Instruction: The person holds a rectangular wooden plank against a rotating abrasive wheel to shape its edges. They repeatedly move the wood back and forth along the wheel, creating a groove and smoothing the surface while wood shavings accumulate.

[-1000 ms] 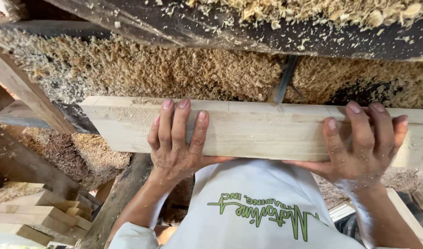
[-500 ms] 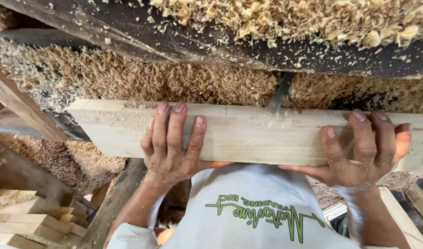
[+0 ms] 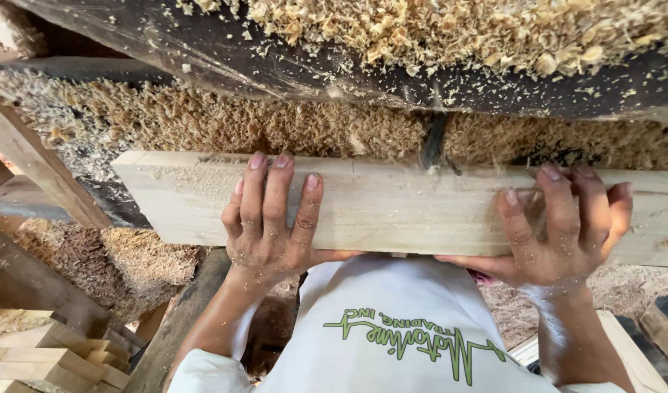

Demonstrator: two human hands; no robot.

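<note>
Both hands press a pale plank (image 3: 392,204) lying crosswise.
Left hand (image 3: 272,225) and right hand (image 3: 559,233) grip its near edge, fingers spread flat; saw blade (image 3: 434,142) beyond.

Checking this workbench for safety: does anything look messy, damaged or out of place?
Sawdust and shavings lie heaped behind the plank and on the dark beam above. Both hands, left and right, are dusted with it. The plank itself looks sound.

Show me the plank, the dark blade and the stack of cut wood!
plank (image 3: 399,207), head view, bare face between the hands.
dark blade (image 3: 434,142), head view, its middle.
stack of cut wood (image 3: 46,356), head view, top piece.
</note>
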